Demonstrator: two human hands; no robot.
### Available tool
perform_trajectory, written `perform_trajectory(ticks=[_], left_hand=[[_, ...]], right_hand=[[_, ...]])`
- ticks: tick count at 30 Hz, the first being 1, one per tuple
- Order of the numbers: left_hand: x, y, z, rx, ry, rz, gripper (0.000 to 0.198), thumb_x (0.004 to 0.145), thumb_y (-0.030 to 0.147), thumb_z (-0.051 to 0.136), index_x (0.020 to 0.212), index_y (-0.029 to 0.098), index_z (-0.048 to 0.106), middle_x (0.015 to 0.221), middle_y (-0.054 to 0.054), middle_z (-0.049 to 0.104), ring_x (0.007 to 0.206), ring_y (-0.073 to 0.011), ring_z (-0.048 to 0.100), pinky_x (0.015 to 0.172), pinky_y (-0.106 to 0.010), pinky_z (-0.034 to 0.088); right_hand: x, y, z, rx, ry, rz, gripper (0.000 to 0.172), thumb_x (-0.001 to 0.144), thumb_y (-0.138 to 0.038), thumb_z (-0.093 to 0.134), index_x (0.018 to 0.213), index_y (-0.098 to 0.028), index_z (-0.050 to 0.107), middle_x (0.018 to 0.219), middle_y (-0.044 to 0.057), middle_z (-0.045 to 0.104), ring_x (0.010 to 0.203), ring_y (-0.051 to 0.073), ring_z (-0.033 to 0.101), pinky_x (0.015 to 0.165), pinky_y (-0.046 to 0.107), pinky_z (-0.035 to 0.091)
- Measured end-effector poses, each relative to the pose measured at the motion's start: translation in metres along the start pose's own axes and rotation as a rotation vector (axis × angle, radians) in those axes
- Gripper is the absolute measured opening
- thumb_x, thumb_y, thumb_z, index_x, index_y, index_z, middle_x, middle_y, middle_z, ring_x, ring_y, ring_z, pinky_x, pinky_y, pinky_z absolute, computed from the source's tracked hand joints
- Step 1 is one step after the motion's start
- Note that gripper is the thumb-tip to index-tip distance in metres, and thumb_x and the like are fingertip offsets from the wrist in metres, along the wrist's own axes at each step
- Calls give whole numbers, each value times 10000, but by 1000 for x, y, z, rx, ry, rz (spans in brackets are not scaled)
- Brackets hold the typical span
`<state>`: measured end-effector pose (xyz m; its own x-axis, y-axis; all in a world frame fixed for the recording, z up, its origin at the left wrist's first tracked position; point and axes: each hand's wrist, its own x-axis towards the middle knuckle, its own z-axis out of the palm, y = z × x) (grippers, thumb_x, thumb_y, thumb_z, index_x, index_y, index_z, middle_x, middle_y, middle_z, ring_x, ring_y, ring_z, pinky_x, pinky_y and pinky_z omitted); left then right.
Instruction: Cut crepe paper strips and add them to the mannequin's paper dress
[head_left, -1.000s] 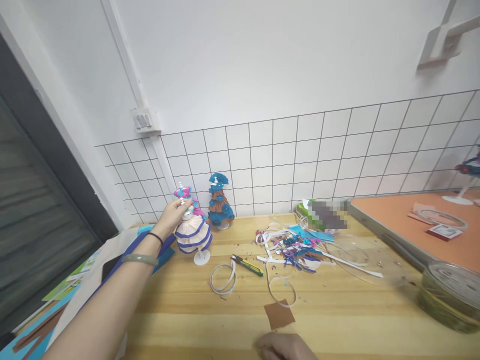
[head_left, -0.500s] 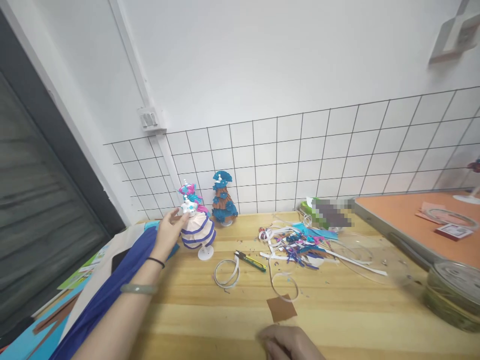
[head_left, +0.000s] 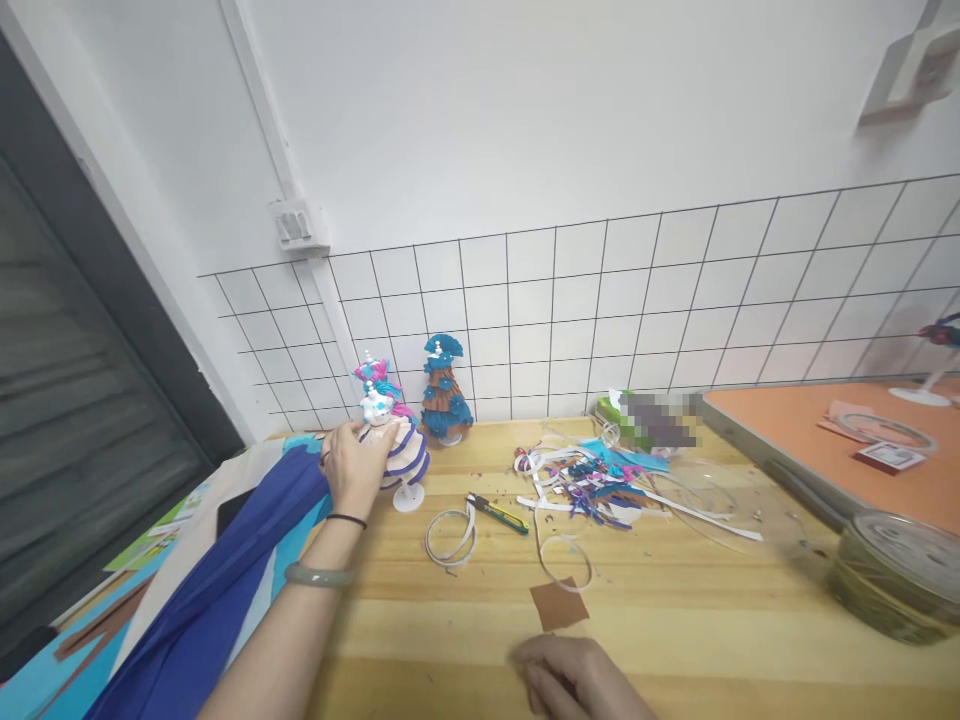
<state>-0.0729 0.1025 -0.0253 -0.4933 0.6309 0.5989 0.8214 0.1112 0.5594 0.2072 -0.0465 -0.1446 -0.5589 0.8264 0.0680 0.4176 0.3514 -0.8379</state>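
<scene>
My left hand [head_left: 356,465] is at the waist of a miniature dress form [head_left: 409,455] with a pale skirt banded in purple. Its thumb lies across the front of the skirt, and the other fingers curl at the left side, partly hidden. The form stands upright on its round white base. Behind it are a pink and blue figure [head_left: 373,370] and a brown and teal dress form [head_left: 445,390]. Near the front edge my right hand [head_left: 585,680] rests on the table with curled fingers; anything inside them is hidden. A brown paper square [head_left: 559,605] lies just beyond it.
A green and black utility knife [head_left: 499,514] lies beside a roll of white tape [head_left: 450,540]. Paper scraps and ribbon strips [head_left: 600,480] are heaped to the right. A clear round container [head_left: 892,575] is at far right. Blue crepe paper [head_left: 202,600] covers the left side.
My left hand has moved right, over more of the skirt, with its thumb now across the front. My right hand stays nearly where it was. The view has shifted slightly.
</scene>
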Motion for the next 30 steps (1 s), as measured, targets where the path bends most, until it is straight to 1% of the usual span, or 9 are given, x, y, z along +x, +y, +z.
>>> perform_trajectory(ticks=[3,6,10,15,23,27,30], left_hand=[[-3,5,2,8,40,-5,525,655,590,588,954,160,545,1036,-163,598,1128,-332,449,895,-433,363],[-3,8,4,33,38,-15,473,683,554,580,939,158,542,1016,-164,608,1111,-328,463,889,-434,367],[-1,9,6,40,34,-21,442,702,530,568,938,156,555,973,-161,623,1065,-331,496,866,-434,380],[0,8,7,-32,64,-58,406,691,477,582,918,140,590,951,-176,634,1034,-344,516,869,-442,373],[-3,7,15,-133,102,-141,398,694,467,585,929,148,615,942,-149,651,970,-298,551,837,-397,398],[-6,6,20,-188,122,-196,395,692,490,583,909,160,597,951,-128,648,934,-268,563,812,-377,412],[-8,5,21,-204,138,-212,389,693,505,579,880,165,581,944,-123,641,929,-263,562,811,-376,410]], right_hand=[[1,-1,-1,-5,6,6,210,832,-162,382,697,-172,542,618,-21,572,561,82,508,515,144,341],[1,-3,-2,-23,13,-2,222,839,-172,378,680,-172,533,617,-21,570,589,87,525,536,141,352],[-1,-3,-2,-15,8,-3,239,850,-170,361,666,-174,513,612,-30,552,576,77,511,517,133,339],[1,-3,-1,-18,24,-3,225,832,-142,368,662,-172,513,592,-33,544,566,75,506,513,132,332],[-1,-5,-4,-37,11,-23,244,842,-155,359,642,-177,496,589,-31,539,572,82,506,529,142,343],[-1,-6,-4,-34,9,-15,257,847,-173,359,641,-173,514,595,-23,555,580,89,516,545,149,359],[-1,-5,-3,-30,3,0,258,844,-177,364,647,-172,530,590,-21,562,567,88,514,532,148,357]])
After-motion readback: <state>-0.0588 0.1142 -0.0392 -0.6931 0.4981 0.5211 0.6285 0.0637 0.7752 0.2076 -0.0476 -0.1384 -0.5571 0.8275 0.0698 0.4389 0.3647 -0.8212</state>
